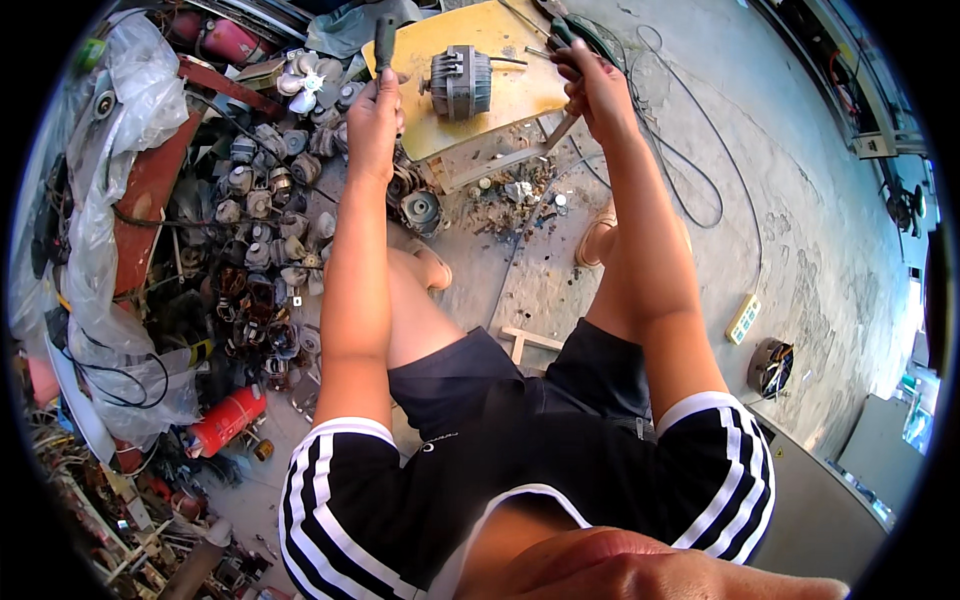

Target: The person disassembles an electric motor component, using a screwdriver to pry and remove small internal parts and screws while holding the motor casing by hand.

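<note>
My left hand (374, 130) is closed round a screwdriver (385, 45), its dark handle standing up above the fist and its lower end hidden. Just right of it, a grey finned electric motor (464, 85) rests on a worn yellow tabletop (520, 95), a short dark lead coming off its right side. Neither hand touches the motor. Over the tabletop's right edge, my right hand (602, 95) is closed on a tool with a brown wooden handle (562, 131) that slants out below the fingers. The other end of that tool is hidden by the hand. Dark-handled tools (585, 35) lie beyond it.
Old motors and parts (265, 215) are heaped on the left, with a white fan (308, 82) and a red cylinder (228, 420). Debris (515, 205) litters the floor between my feet. A cable (715, 120) runs right to a power strip (743, 318) beside a round container (771, 367).
</note>
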The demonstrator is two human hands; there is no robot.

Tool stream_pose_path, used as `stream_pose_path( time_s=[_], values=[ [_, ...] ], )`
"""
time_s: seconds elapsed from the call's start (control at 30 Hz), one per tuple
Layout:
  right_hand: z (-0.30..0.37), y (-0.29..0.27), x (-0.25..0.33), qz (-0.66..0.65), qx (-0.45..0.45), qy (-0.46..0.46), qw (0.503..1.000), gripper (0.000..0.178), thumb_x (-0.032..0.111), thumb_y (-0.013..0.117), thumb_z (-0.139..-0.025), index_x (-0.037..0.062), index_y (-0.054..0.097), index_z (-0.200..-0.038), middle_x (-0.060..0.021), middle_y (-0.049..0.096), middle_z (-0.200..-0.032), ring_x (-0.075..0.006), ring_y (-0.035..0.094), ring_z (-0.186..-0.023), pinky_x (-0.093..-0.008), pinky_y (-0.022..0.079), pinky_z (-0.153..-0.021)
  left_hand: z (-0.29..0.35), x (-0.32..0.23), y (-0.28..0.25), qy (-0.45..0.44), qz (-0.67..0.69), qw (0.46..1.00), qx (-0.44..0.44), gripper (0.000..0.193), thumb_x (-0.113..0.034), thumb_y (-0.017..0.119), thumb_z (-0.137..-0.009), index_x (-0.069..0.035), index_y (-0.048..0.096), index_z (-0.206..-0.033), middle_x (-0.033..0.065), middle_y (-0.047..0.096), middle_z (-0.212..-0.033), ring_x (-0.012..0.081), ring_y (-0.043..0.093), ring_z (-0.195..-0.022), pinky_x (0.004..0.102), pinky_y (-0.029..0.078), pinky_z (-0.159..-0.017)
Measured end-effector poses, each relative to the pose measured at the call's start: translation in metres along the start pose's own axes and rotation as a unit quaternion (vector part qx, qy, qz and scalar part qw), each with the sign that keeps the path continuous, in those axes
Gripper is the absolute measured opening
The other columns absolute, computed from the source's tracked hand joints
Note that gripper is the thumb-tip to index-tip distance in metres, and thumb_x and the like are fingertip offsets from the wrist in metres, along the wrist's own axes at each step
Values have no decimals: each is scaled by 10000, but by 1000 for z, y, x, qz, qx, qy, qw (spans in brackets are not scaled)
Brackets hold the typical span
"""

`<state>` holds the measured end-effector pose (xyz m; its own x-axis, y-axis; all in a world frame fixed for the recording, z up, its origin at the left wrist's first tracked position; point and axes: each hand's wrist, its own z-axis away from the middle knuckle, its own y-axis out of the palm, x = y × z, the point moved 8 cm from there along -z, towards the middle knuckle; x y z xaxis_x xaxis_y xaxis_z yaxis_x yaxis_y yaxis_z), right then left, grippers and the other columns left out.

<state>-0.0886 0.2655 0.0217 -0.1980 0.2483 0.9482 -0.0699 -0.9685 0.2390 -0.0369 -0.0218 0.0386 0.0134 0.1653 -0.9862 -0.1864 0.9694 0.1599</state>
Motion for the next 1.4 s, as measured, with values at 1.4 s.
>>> stream_pose_path(
  time_s=[1.4],
  values=[
    [33, 74, -23, 352, 100, -89, 926, 405, 399, 745, -770, -1, 691, -801, -83, 629, -620, -163, 569, -527, -337, 457, -536, -3, 5, 10, 36, -207, 976, 51, 578, -375, 810, -742, 37, 524, -1028, 80, 630, -948, 142, 595, -833, 273, 477, -735]
  ],
)
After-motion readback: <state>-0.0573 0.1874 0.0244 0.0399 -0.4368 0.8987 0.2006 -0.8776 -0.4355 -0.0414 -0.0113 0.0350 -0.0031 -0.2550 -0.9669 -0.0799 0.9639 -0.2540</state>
